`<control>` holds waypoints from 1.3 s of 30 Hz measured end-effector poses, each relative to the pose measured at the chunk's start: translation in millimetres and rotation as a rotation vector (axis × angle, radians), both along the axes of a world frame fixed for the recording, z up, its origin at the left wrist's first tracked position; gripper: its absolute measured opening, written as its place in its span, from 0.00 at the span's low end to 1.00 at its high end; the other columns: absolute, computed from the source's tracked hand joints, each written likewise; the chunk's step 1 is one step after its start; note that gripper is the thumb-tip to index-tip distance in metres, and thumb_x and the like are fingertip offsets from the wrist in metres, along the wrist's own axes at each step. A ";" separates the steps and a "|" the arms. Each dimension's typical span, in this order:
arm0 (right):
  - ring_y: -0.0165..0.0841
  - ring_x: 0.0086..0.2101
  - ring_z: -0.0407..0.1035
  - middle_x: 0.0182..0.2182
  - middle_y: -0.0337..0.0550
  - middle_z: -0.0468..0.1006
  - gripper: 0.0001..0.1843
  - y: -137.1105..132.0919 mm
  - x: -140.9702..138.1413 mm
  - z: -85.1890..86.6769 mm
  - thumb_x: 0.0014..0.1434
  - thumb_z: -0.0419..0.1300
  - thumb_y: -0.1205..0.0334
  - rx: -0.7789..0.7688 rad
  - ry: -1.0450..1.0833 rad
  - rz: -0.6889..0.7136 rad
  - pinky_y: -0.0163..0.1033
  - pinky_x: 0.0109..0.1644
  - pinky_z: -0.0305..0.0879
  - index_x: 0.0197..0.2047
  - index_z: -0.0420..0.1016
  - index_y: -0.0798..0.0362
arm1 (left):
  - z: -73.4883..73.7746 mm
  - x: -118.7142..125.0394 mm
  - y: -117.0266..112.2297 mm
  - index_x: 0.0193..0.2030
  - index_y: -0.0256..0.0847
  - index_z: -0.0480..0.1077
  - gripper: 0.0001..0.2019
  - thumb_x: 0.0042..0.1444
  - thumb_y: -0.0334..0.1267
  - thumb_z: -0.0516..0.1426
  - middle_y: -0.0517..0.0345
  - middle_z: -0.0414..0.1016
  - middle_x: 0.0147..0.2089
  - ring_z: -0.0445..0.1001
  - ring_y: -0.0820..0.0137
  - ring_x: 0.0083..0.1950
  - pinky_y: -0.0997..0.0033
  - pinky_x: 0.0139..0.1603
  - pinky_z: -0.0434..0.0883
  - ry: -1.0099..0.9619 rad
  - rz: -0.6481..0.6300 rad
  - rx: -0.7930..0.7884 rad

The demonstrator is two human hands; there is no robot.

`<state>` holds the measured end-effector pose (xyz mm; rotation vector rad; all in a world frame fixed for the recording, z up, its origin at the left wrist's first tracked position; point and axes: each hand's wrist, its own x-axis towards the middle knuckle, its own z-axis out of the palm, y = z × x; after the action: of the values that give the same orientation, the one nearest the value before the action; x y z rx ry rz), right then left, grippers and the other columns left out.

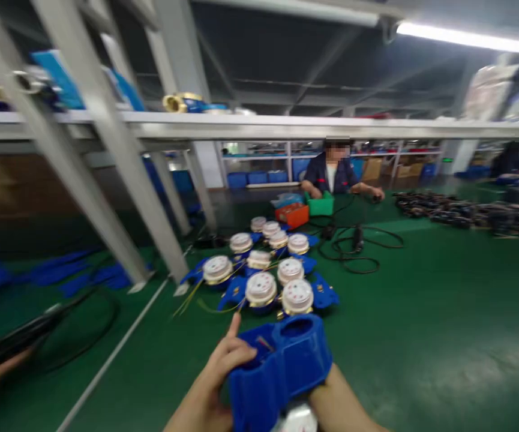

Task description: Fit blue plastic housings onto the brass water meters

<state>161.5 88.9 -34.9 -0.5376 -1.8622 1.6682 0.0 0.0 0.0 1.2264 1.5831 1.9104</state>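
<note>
My left hand [224, 373] grips a blue plastic housing [304, 360] by its left side, with the thumb over the rim and the index finger pointing up. The housing has a round opening in its top and an open compartment where thin wires show. Behind its right side, my right hand [326, 396] supports it, fingers hidden. Below the housing a white round part [300, 419] is partly visible. Just beyond are several water meters [261, 289] with white round dials, brass rims and blue flaps; thin yellow wires trail from some.
At the left edge, another person's hand [2, 366] holds a black cabled tool [29, 333]. Slanted metal posts [137, 198] carry a shelf [286, 127]. Across the green table [421, 336] a co-worker [338, 168] sits near orange [292, 214] and green bins [321, 204]. Black cables [466, 211] lie right.
</note>
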 end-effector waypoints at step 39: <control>0.34 0.36 0.66 0.31 0.42 0.72 0.07 63.6 -40.5 115.0 0.61 0.56 0.66 1.035 -0.492 1.007 0.35 0.45 0.61 0.34 0.75 0.55 | -19.6 -34.9 6.3 0.51 0.44 0.54 0.21 0.53 0.23 0.53 0.42 0.49 0.68 0.49 0.61 0.69 0.59 0.63 0.59 0.880 -0.494 -0.091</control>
<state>121.0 152.5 80.1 0.5808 -3.2888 0.7290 -34.9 6.3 -19.6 2.3327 1.4626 1.0049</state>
